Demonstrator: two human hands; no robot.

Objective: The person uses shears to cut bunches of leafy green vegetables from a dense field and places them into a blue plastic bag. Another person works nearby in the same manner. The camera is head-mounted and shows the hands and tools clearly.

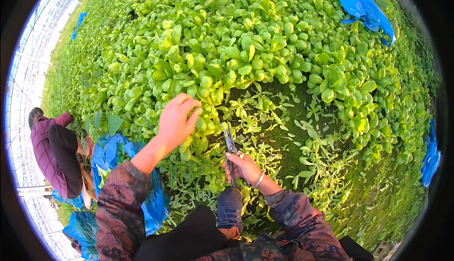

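My left hand (177, 121) is over the edge of the dense leafy greens (227, 53), its fingers curled toward the thumb. The leaves behind it blend with the fingertips, so whether it pinches anything cannot be seen. In my right hand (244, 168) is a pair of scissors (230, 144), pointing away from me with the blades slightly parted. Below the blades lie cut stems and small loose leaves (260, 144) on dark, mossy soil (294, 119). A dark lace-up shoe (230, 207) stands just under the scissors' handles.
To my left, an open blue plastic bag (156, 193) holds greens. Another blue bag (83, 231) sits farther left, near a crouching person (53, 151) in a purple top. Blue plastic (361, 2) lies on the plants at upper right, with more blue plastic (431, 156) at the right edge.
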